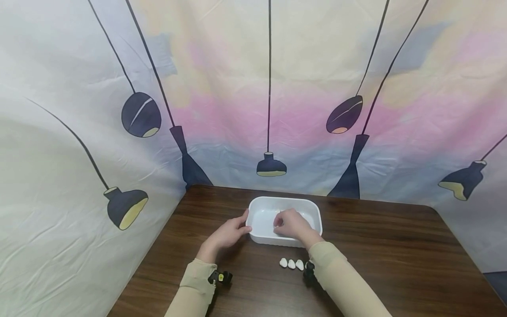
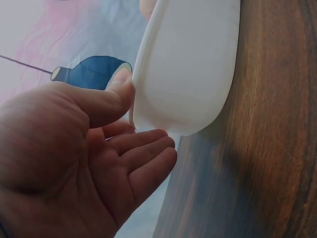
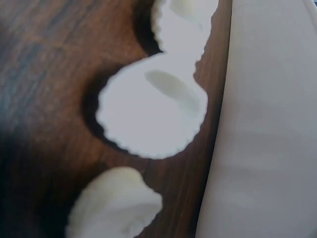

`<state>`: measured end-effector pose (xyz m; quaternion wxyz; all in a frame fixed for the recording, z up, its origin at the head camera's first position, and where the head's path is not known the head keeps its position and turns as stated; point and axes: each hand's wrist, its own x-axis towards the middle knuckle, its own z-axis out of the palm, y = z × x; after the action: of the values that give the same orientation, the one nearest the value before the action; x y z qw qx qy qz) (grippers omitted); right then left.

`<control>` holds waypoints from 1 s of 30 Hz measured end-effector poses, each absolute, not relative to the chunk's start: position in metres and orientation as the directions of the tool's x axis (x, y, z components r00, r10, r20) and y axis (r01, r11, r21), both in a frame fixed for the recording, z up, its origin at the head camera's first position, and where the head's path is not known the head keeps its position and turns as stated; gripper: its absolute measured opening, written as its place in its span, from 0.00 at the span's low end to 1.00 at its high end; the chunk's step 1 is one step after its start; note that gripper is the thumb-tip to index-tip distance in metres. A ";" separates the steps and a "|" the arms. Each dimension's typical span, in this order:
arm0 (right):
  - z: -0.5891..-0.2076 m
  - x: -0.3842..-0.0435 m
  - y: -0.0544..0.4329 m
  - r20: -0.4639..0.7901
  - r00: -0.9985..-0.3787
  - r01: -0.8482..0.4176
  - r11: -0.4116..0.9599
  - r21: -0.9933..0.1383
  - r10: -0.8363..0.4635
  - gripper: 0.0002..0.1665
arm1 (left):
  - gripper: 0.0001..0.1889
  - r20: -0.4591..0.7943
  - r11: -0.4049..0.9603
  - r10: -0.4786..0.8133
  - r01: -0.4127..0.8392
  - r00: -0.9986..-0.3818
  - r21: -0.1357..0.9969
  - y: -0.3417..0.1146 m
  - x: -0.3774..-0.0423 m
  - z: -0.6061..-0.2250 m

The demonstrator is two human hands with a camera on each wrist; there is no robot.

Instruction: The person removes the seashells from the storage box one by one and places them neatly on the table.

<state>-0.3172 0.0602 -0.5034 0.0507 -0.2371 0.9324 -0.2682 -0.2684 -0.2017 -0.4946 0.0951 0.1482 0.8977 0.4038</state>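
Note:
A white rectangular dish (image 1: 271, 241) stands on the table. My left hand (image 1: 227, 233) grips its left end, thumb at the near corner and fingers along the outer wall; the left wrist view shows the thumb against the dish (image 2: 188, 64). Inside the dish is my right hand (image 1: 292, 223), its fingers curled together at the tips. A bit of white shows at those fingertips, seemingly a seashell, though mostly hidden. In front of the dish, several white seashells (image 1: 292, 264) lie in a row; close up, one seashell (image 3: 153, 111) has a scalloped edge. The right hand is outside the right wrist view.
The brown wooden table (image 1: 380, 255) extends to both sides. A fabric backdrop (image 1: 229, 110) printed with hanging lamps rises behind it. Black wrist cameras sit under both forearms, the right one close to the row's right end. The dish's pale wall (image 3: 267, 124) borders the shells.

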 end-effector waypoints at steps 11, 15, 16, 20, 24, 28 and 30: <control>-0.504 -0.319 0.059 0.019 -0.888 -0.397 0.744 -0.537 -0.460 0.07 | 0.34 -0.046 0.627 0.349 0.197 -0.936 0.754 -0.203 -0.268 -0.495; -0.506 -0.320 0.059 0.022 -0.890 -0.394 0.744 -0.539 -0.455 0.07 | 0.34 -0.042 0.624 0.355 0.204 -0.934 0.754 -0.203 -0.269 -0.495; -0.506 -0.320 0.059 0.025 -0.889 -0.397 0.744 -0.537 -0.457 0.07 | 0.34 -0.041 0.624 0.357 0.205 -0.933 0.754 -0.203 -0.269 -0.495; -0.507 -0.320 0.060 0.025 -0.882 -0.408 0.735 -0.541 -0.471 0.07 | 0.35 -0.039 0.624 0.360 0.209 -0.932 0.753 -0.204 -0.269 -0.496; -0.507 -0.321 0.061 0.035 -0.870 -0.430 0.720 -0.544 -0.493 0.08 | 0.35 -0.041 0.626 0.360 0.209 -0.932 0.751 -0.204 -0.269 -0.497; -0.508 -0.323 0.061 0.058 -0.848 -0.471 0.699 -0.538 -0.526 0.08 | 0.36 -0.040 0.636 0.366 0.218 -0.930 0.740 -0.205 -0.269 -0.497; -0.508 -0.323 0.061 0.057 -0.840 -0.480 0.690 -0.542 -0.540 0.10 | 0.36 -0.042 0.639 0.366 0.218 -0.930 0.738 -0.204 -0.269 -0.496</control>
<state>-0.3232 0.0613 -0.5080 0.0536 -0.2781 0.9176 -0.2789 -0.2690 -0.2044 -0.4963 0.0942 0.1622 0.9003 0.3927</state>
